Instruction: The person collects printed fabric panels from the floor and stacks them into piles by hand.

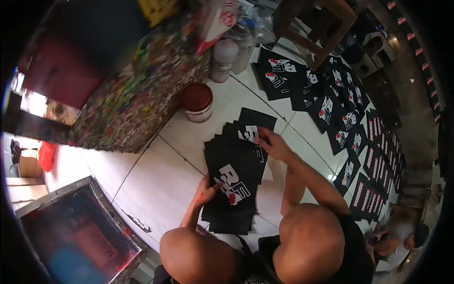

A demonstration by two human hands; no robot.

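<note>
Between my knees and the containers lies a loose stack of black printed sheets with white and red lettering. My left hand is at the stack's left edge, thumb over the top sheet and the other fingers hidden beneath, gripping it. At the upper right of the stack, my right hand has its fingers bent together at a sheet with white print. Whether that sheet is pinched is hard to tell, but the fingertips touch its printed part.
A red-lidded tub and a pinkish bottle stand beyond the stack. A framed screen lies lower left. More printed black sheets spread over the tiles at right, near a wooden stool. Another person is at lower right.
</note>
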